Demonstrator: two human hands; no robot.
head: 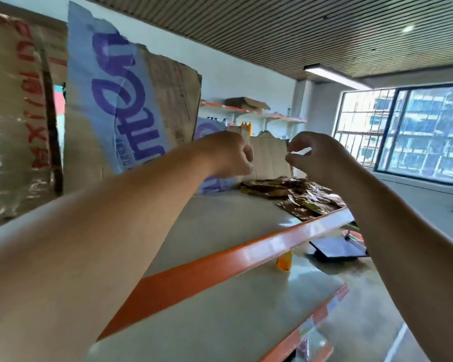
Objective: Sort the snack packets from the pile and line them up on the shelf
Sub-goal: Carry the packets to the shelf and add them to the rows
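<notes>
Left hand fingers hidden behind knuckles; right hand grip unclear; packet pile blurred.

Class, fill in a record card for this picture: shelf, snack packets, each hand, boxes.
shelf: pale, orange front edge
snack packets: loose brownish pile at the shelf's far end, not lined up
left hand: raised above the shelf, fingers curled, hold unclear
right hand: raised near the pile, thumb and forefinger close, hold unclear
cardboard boxes: along the shelf's back
</notes>
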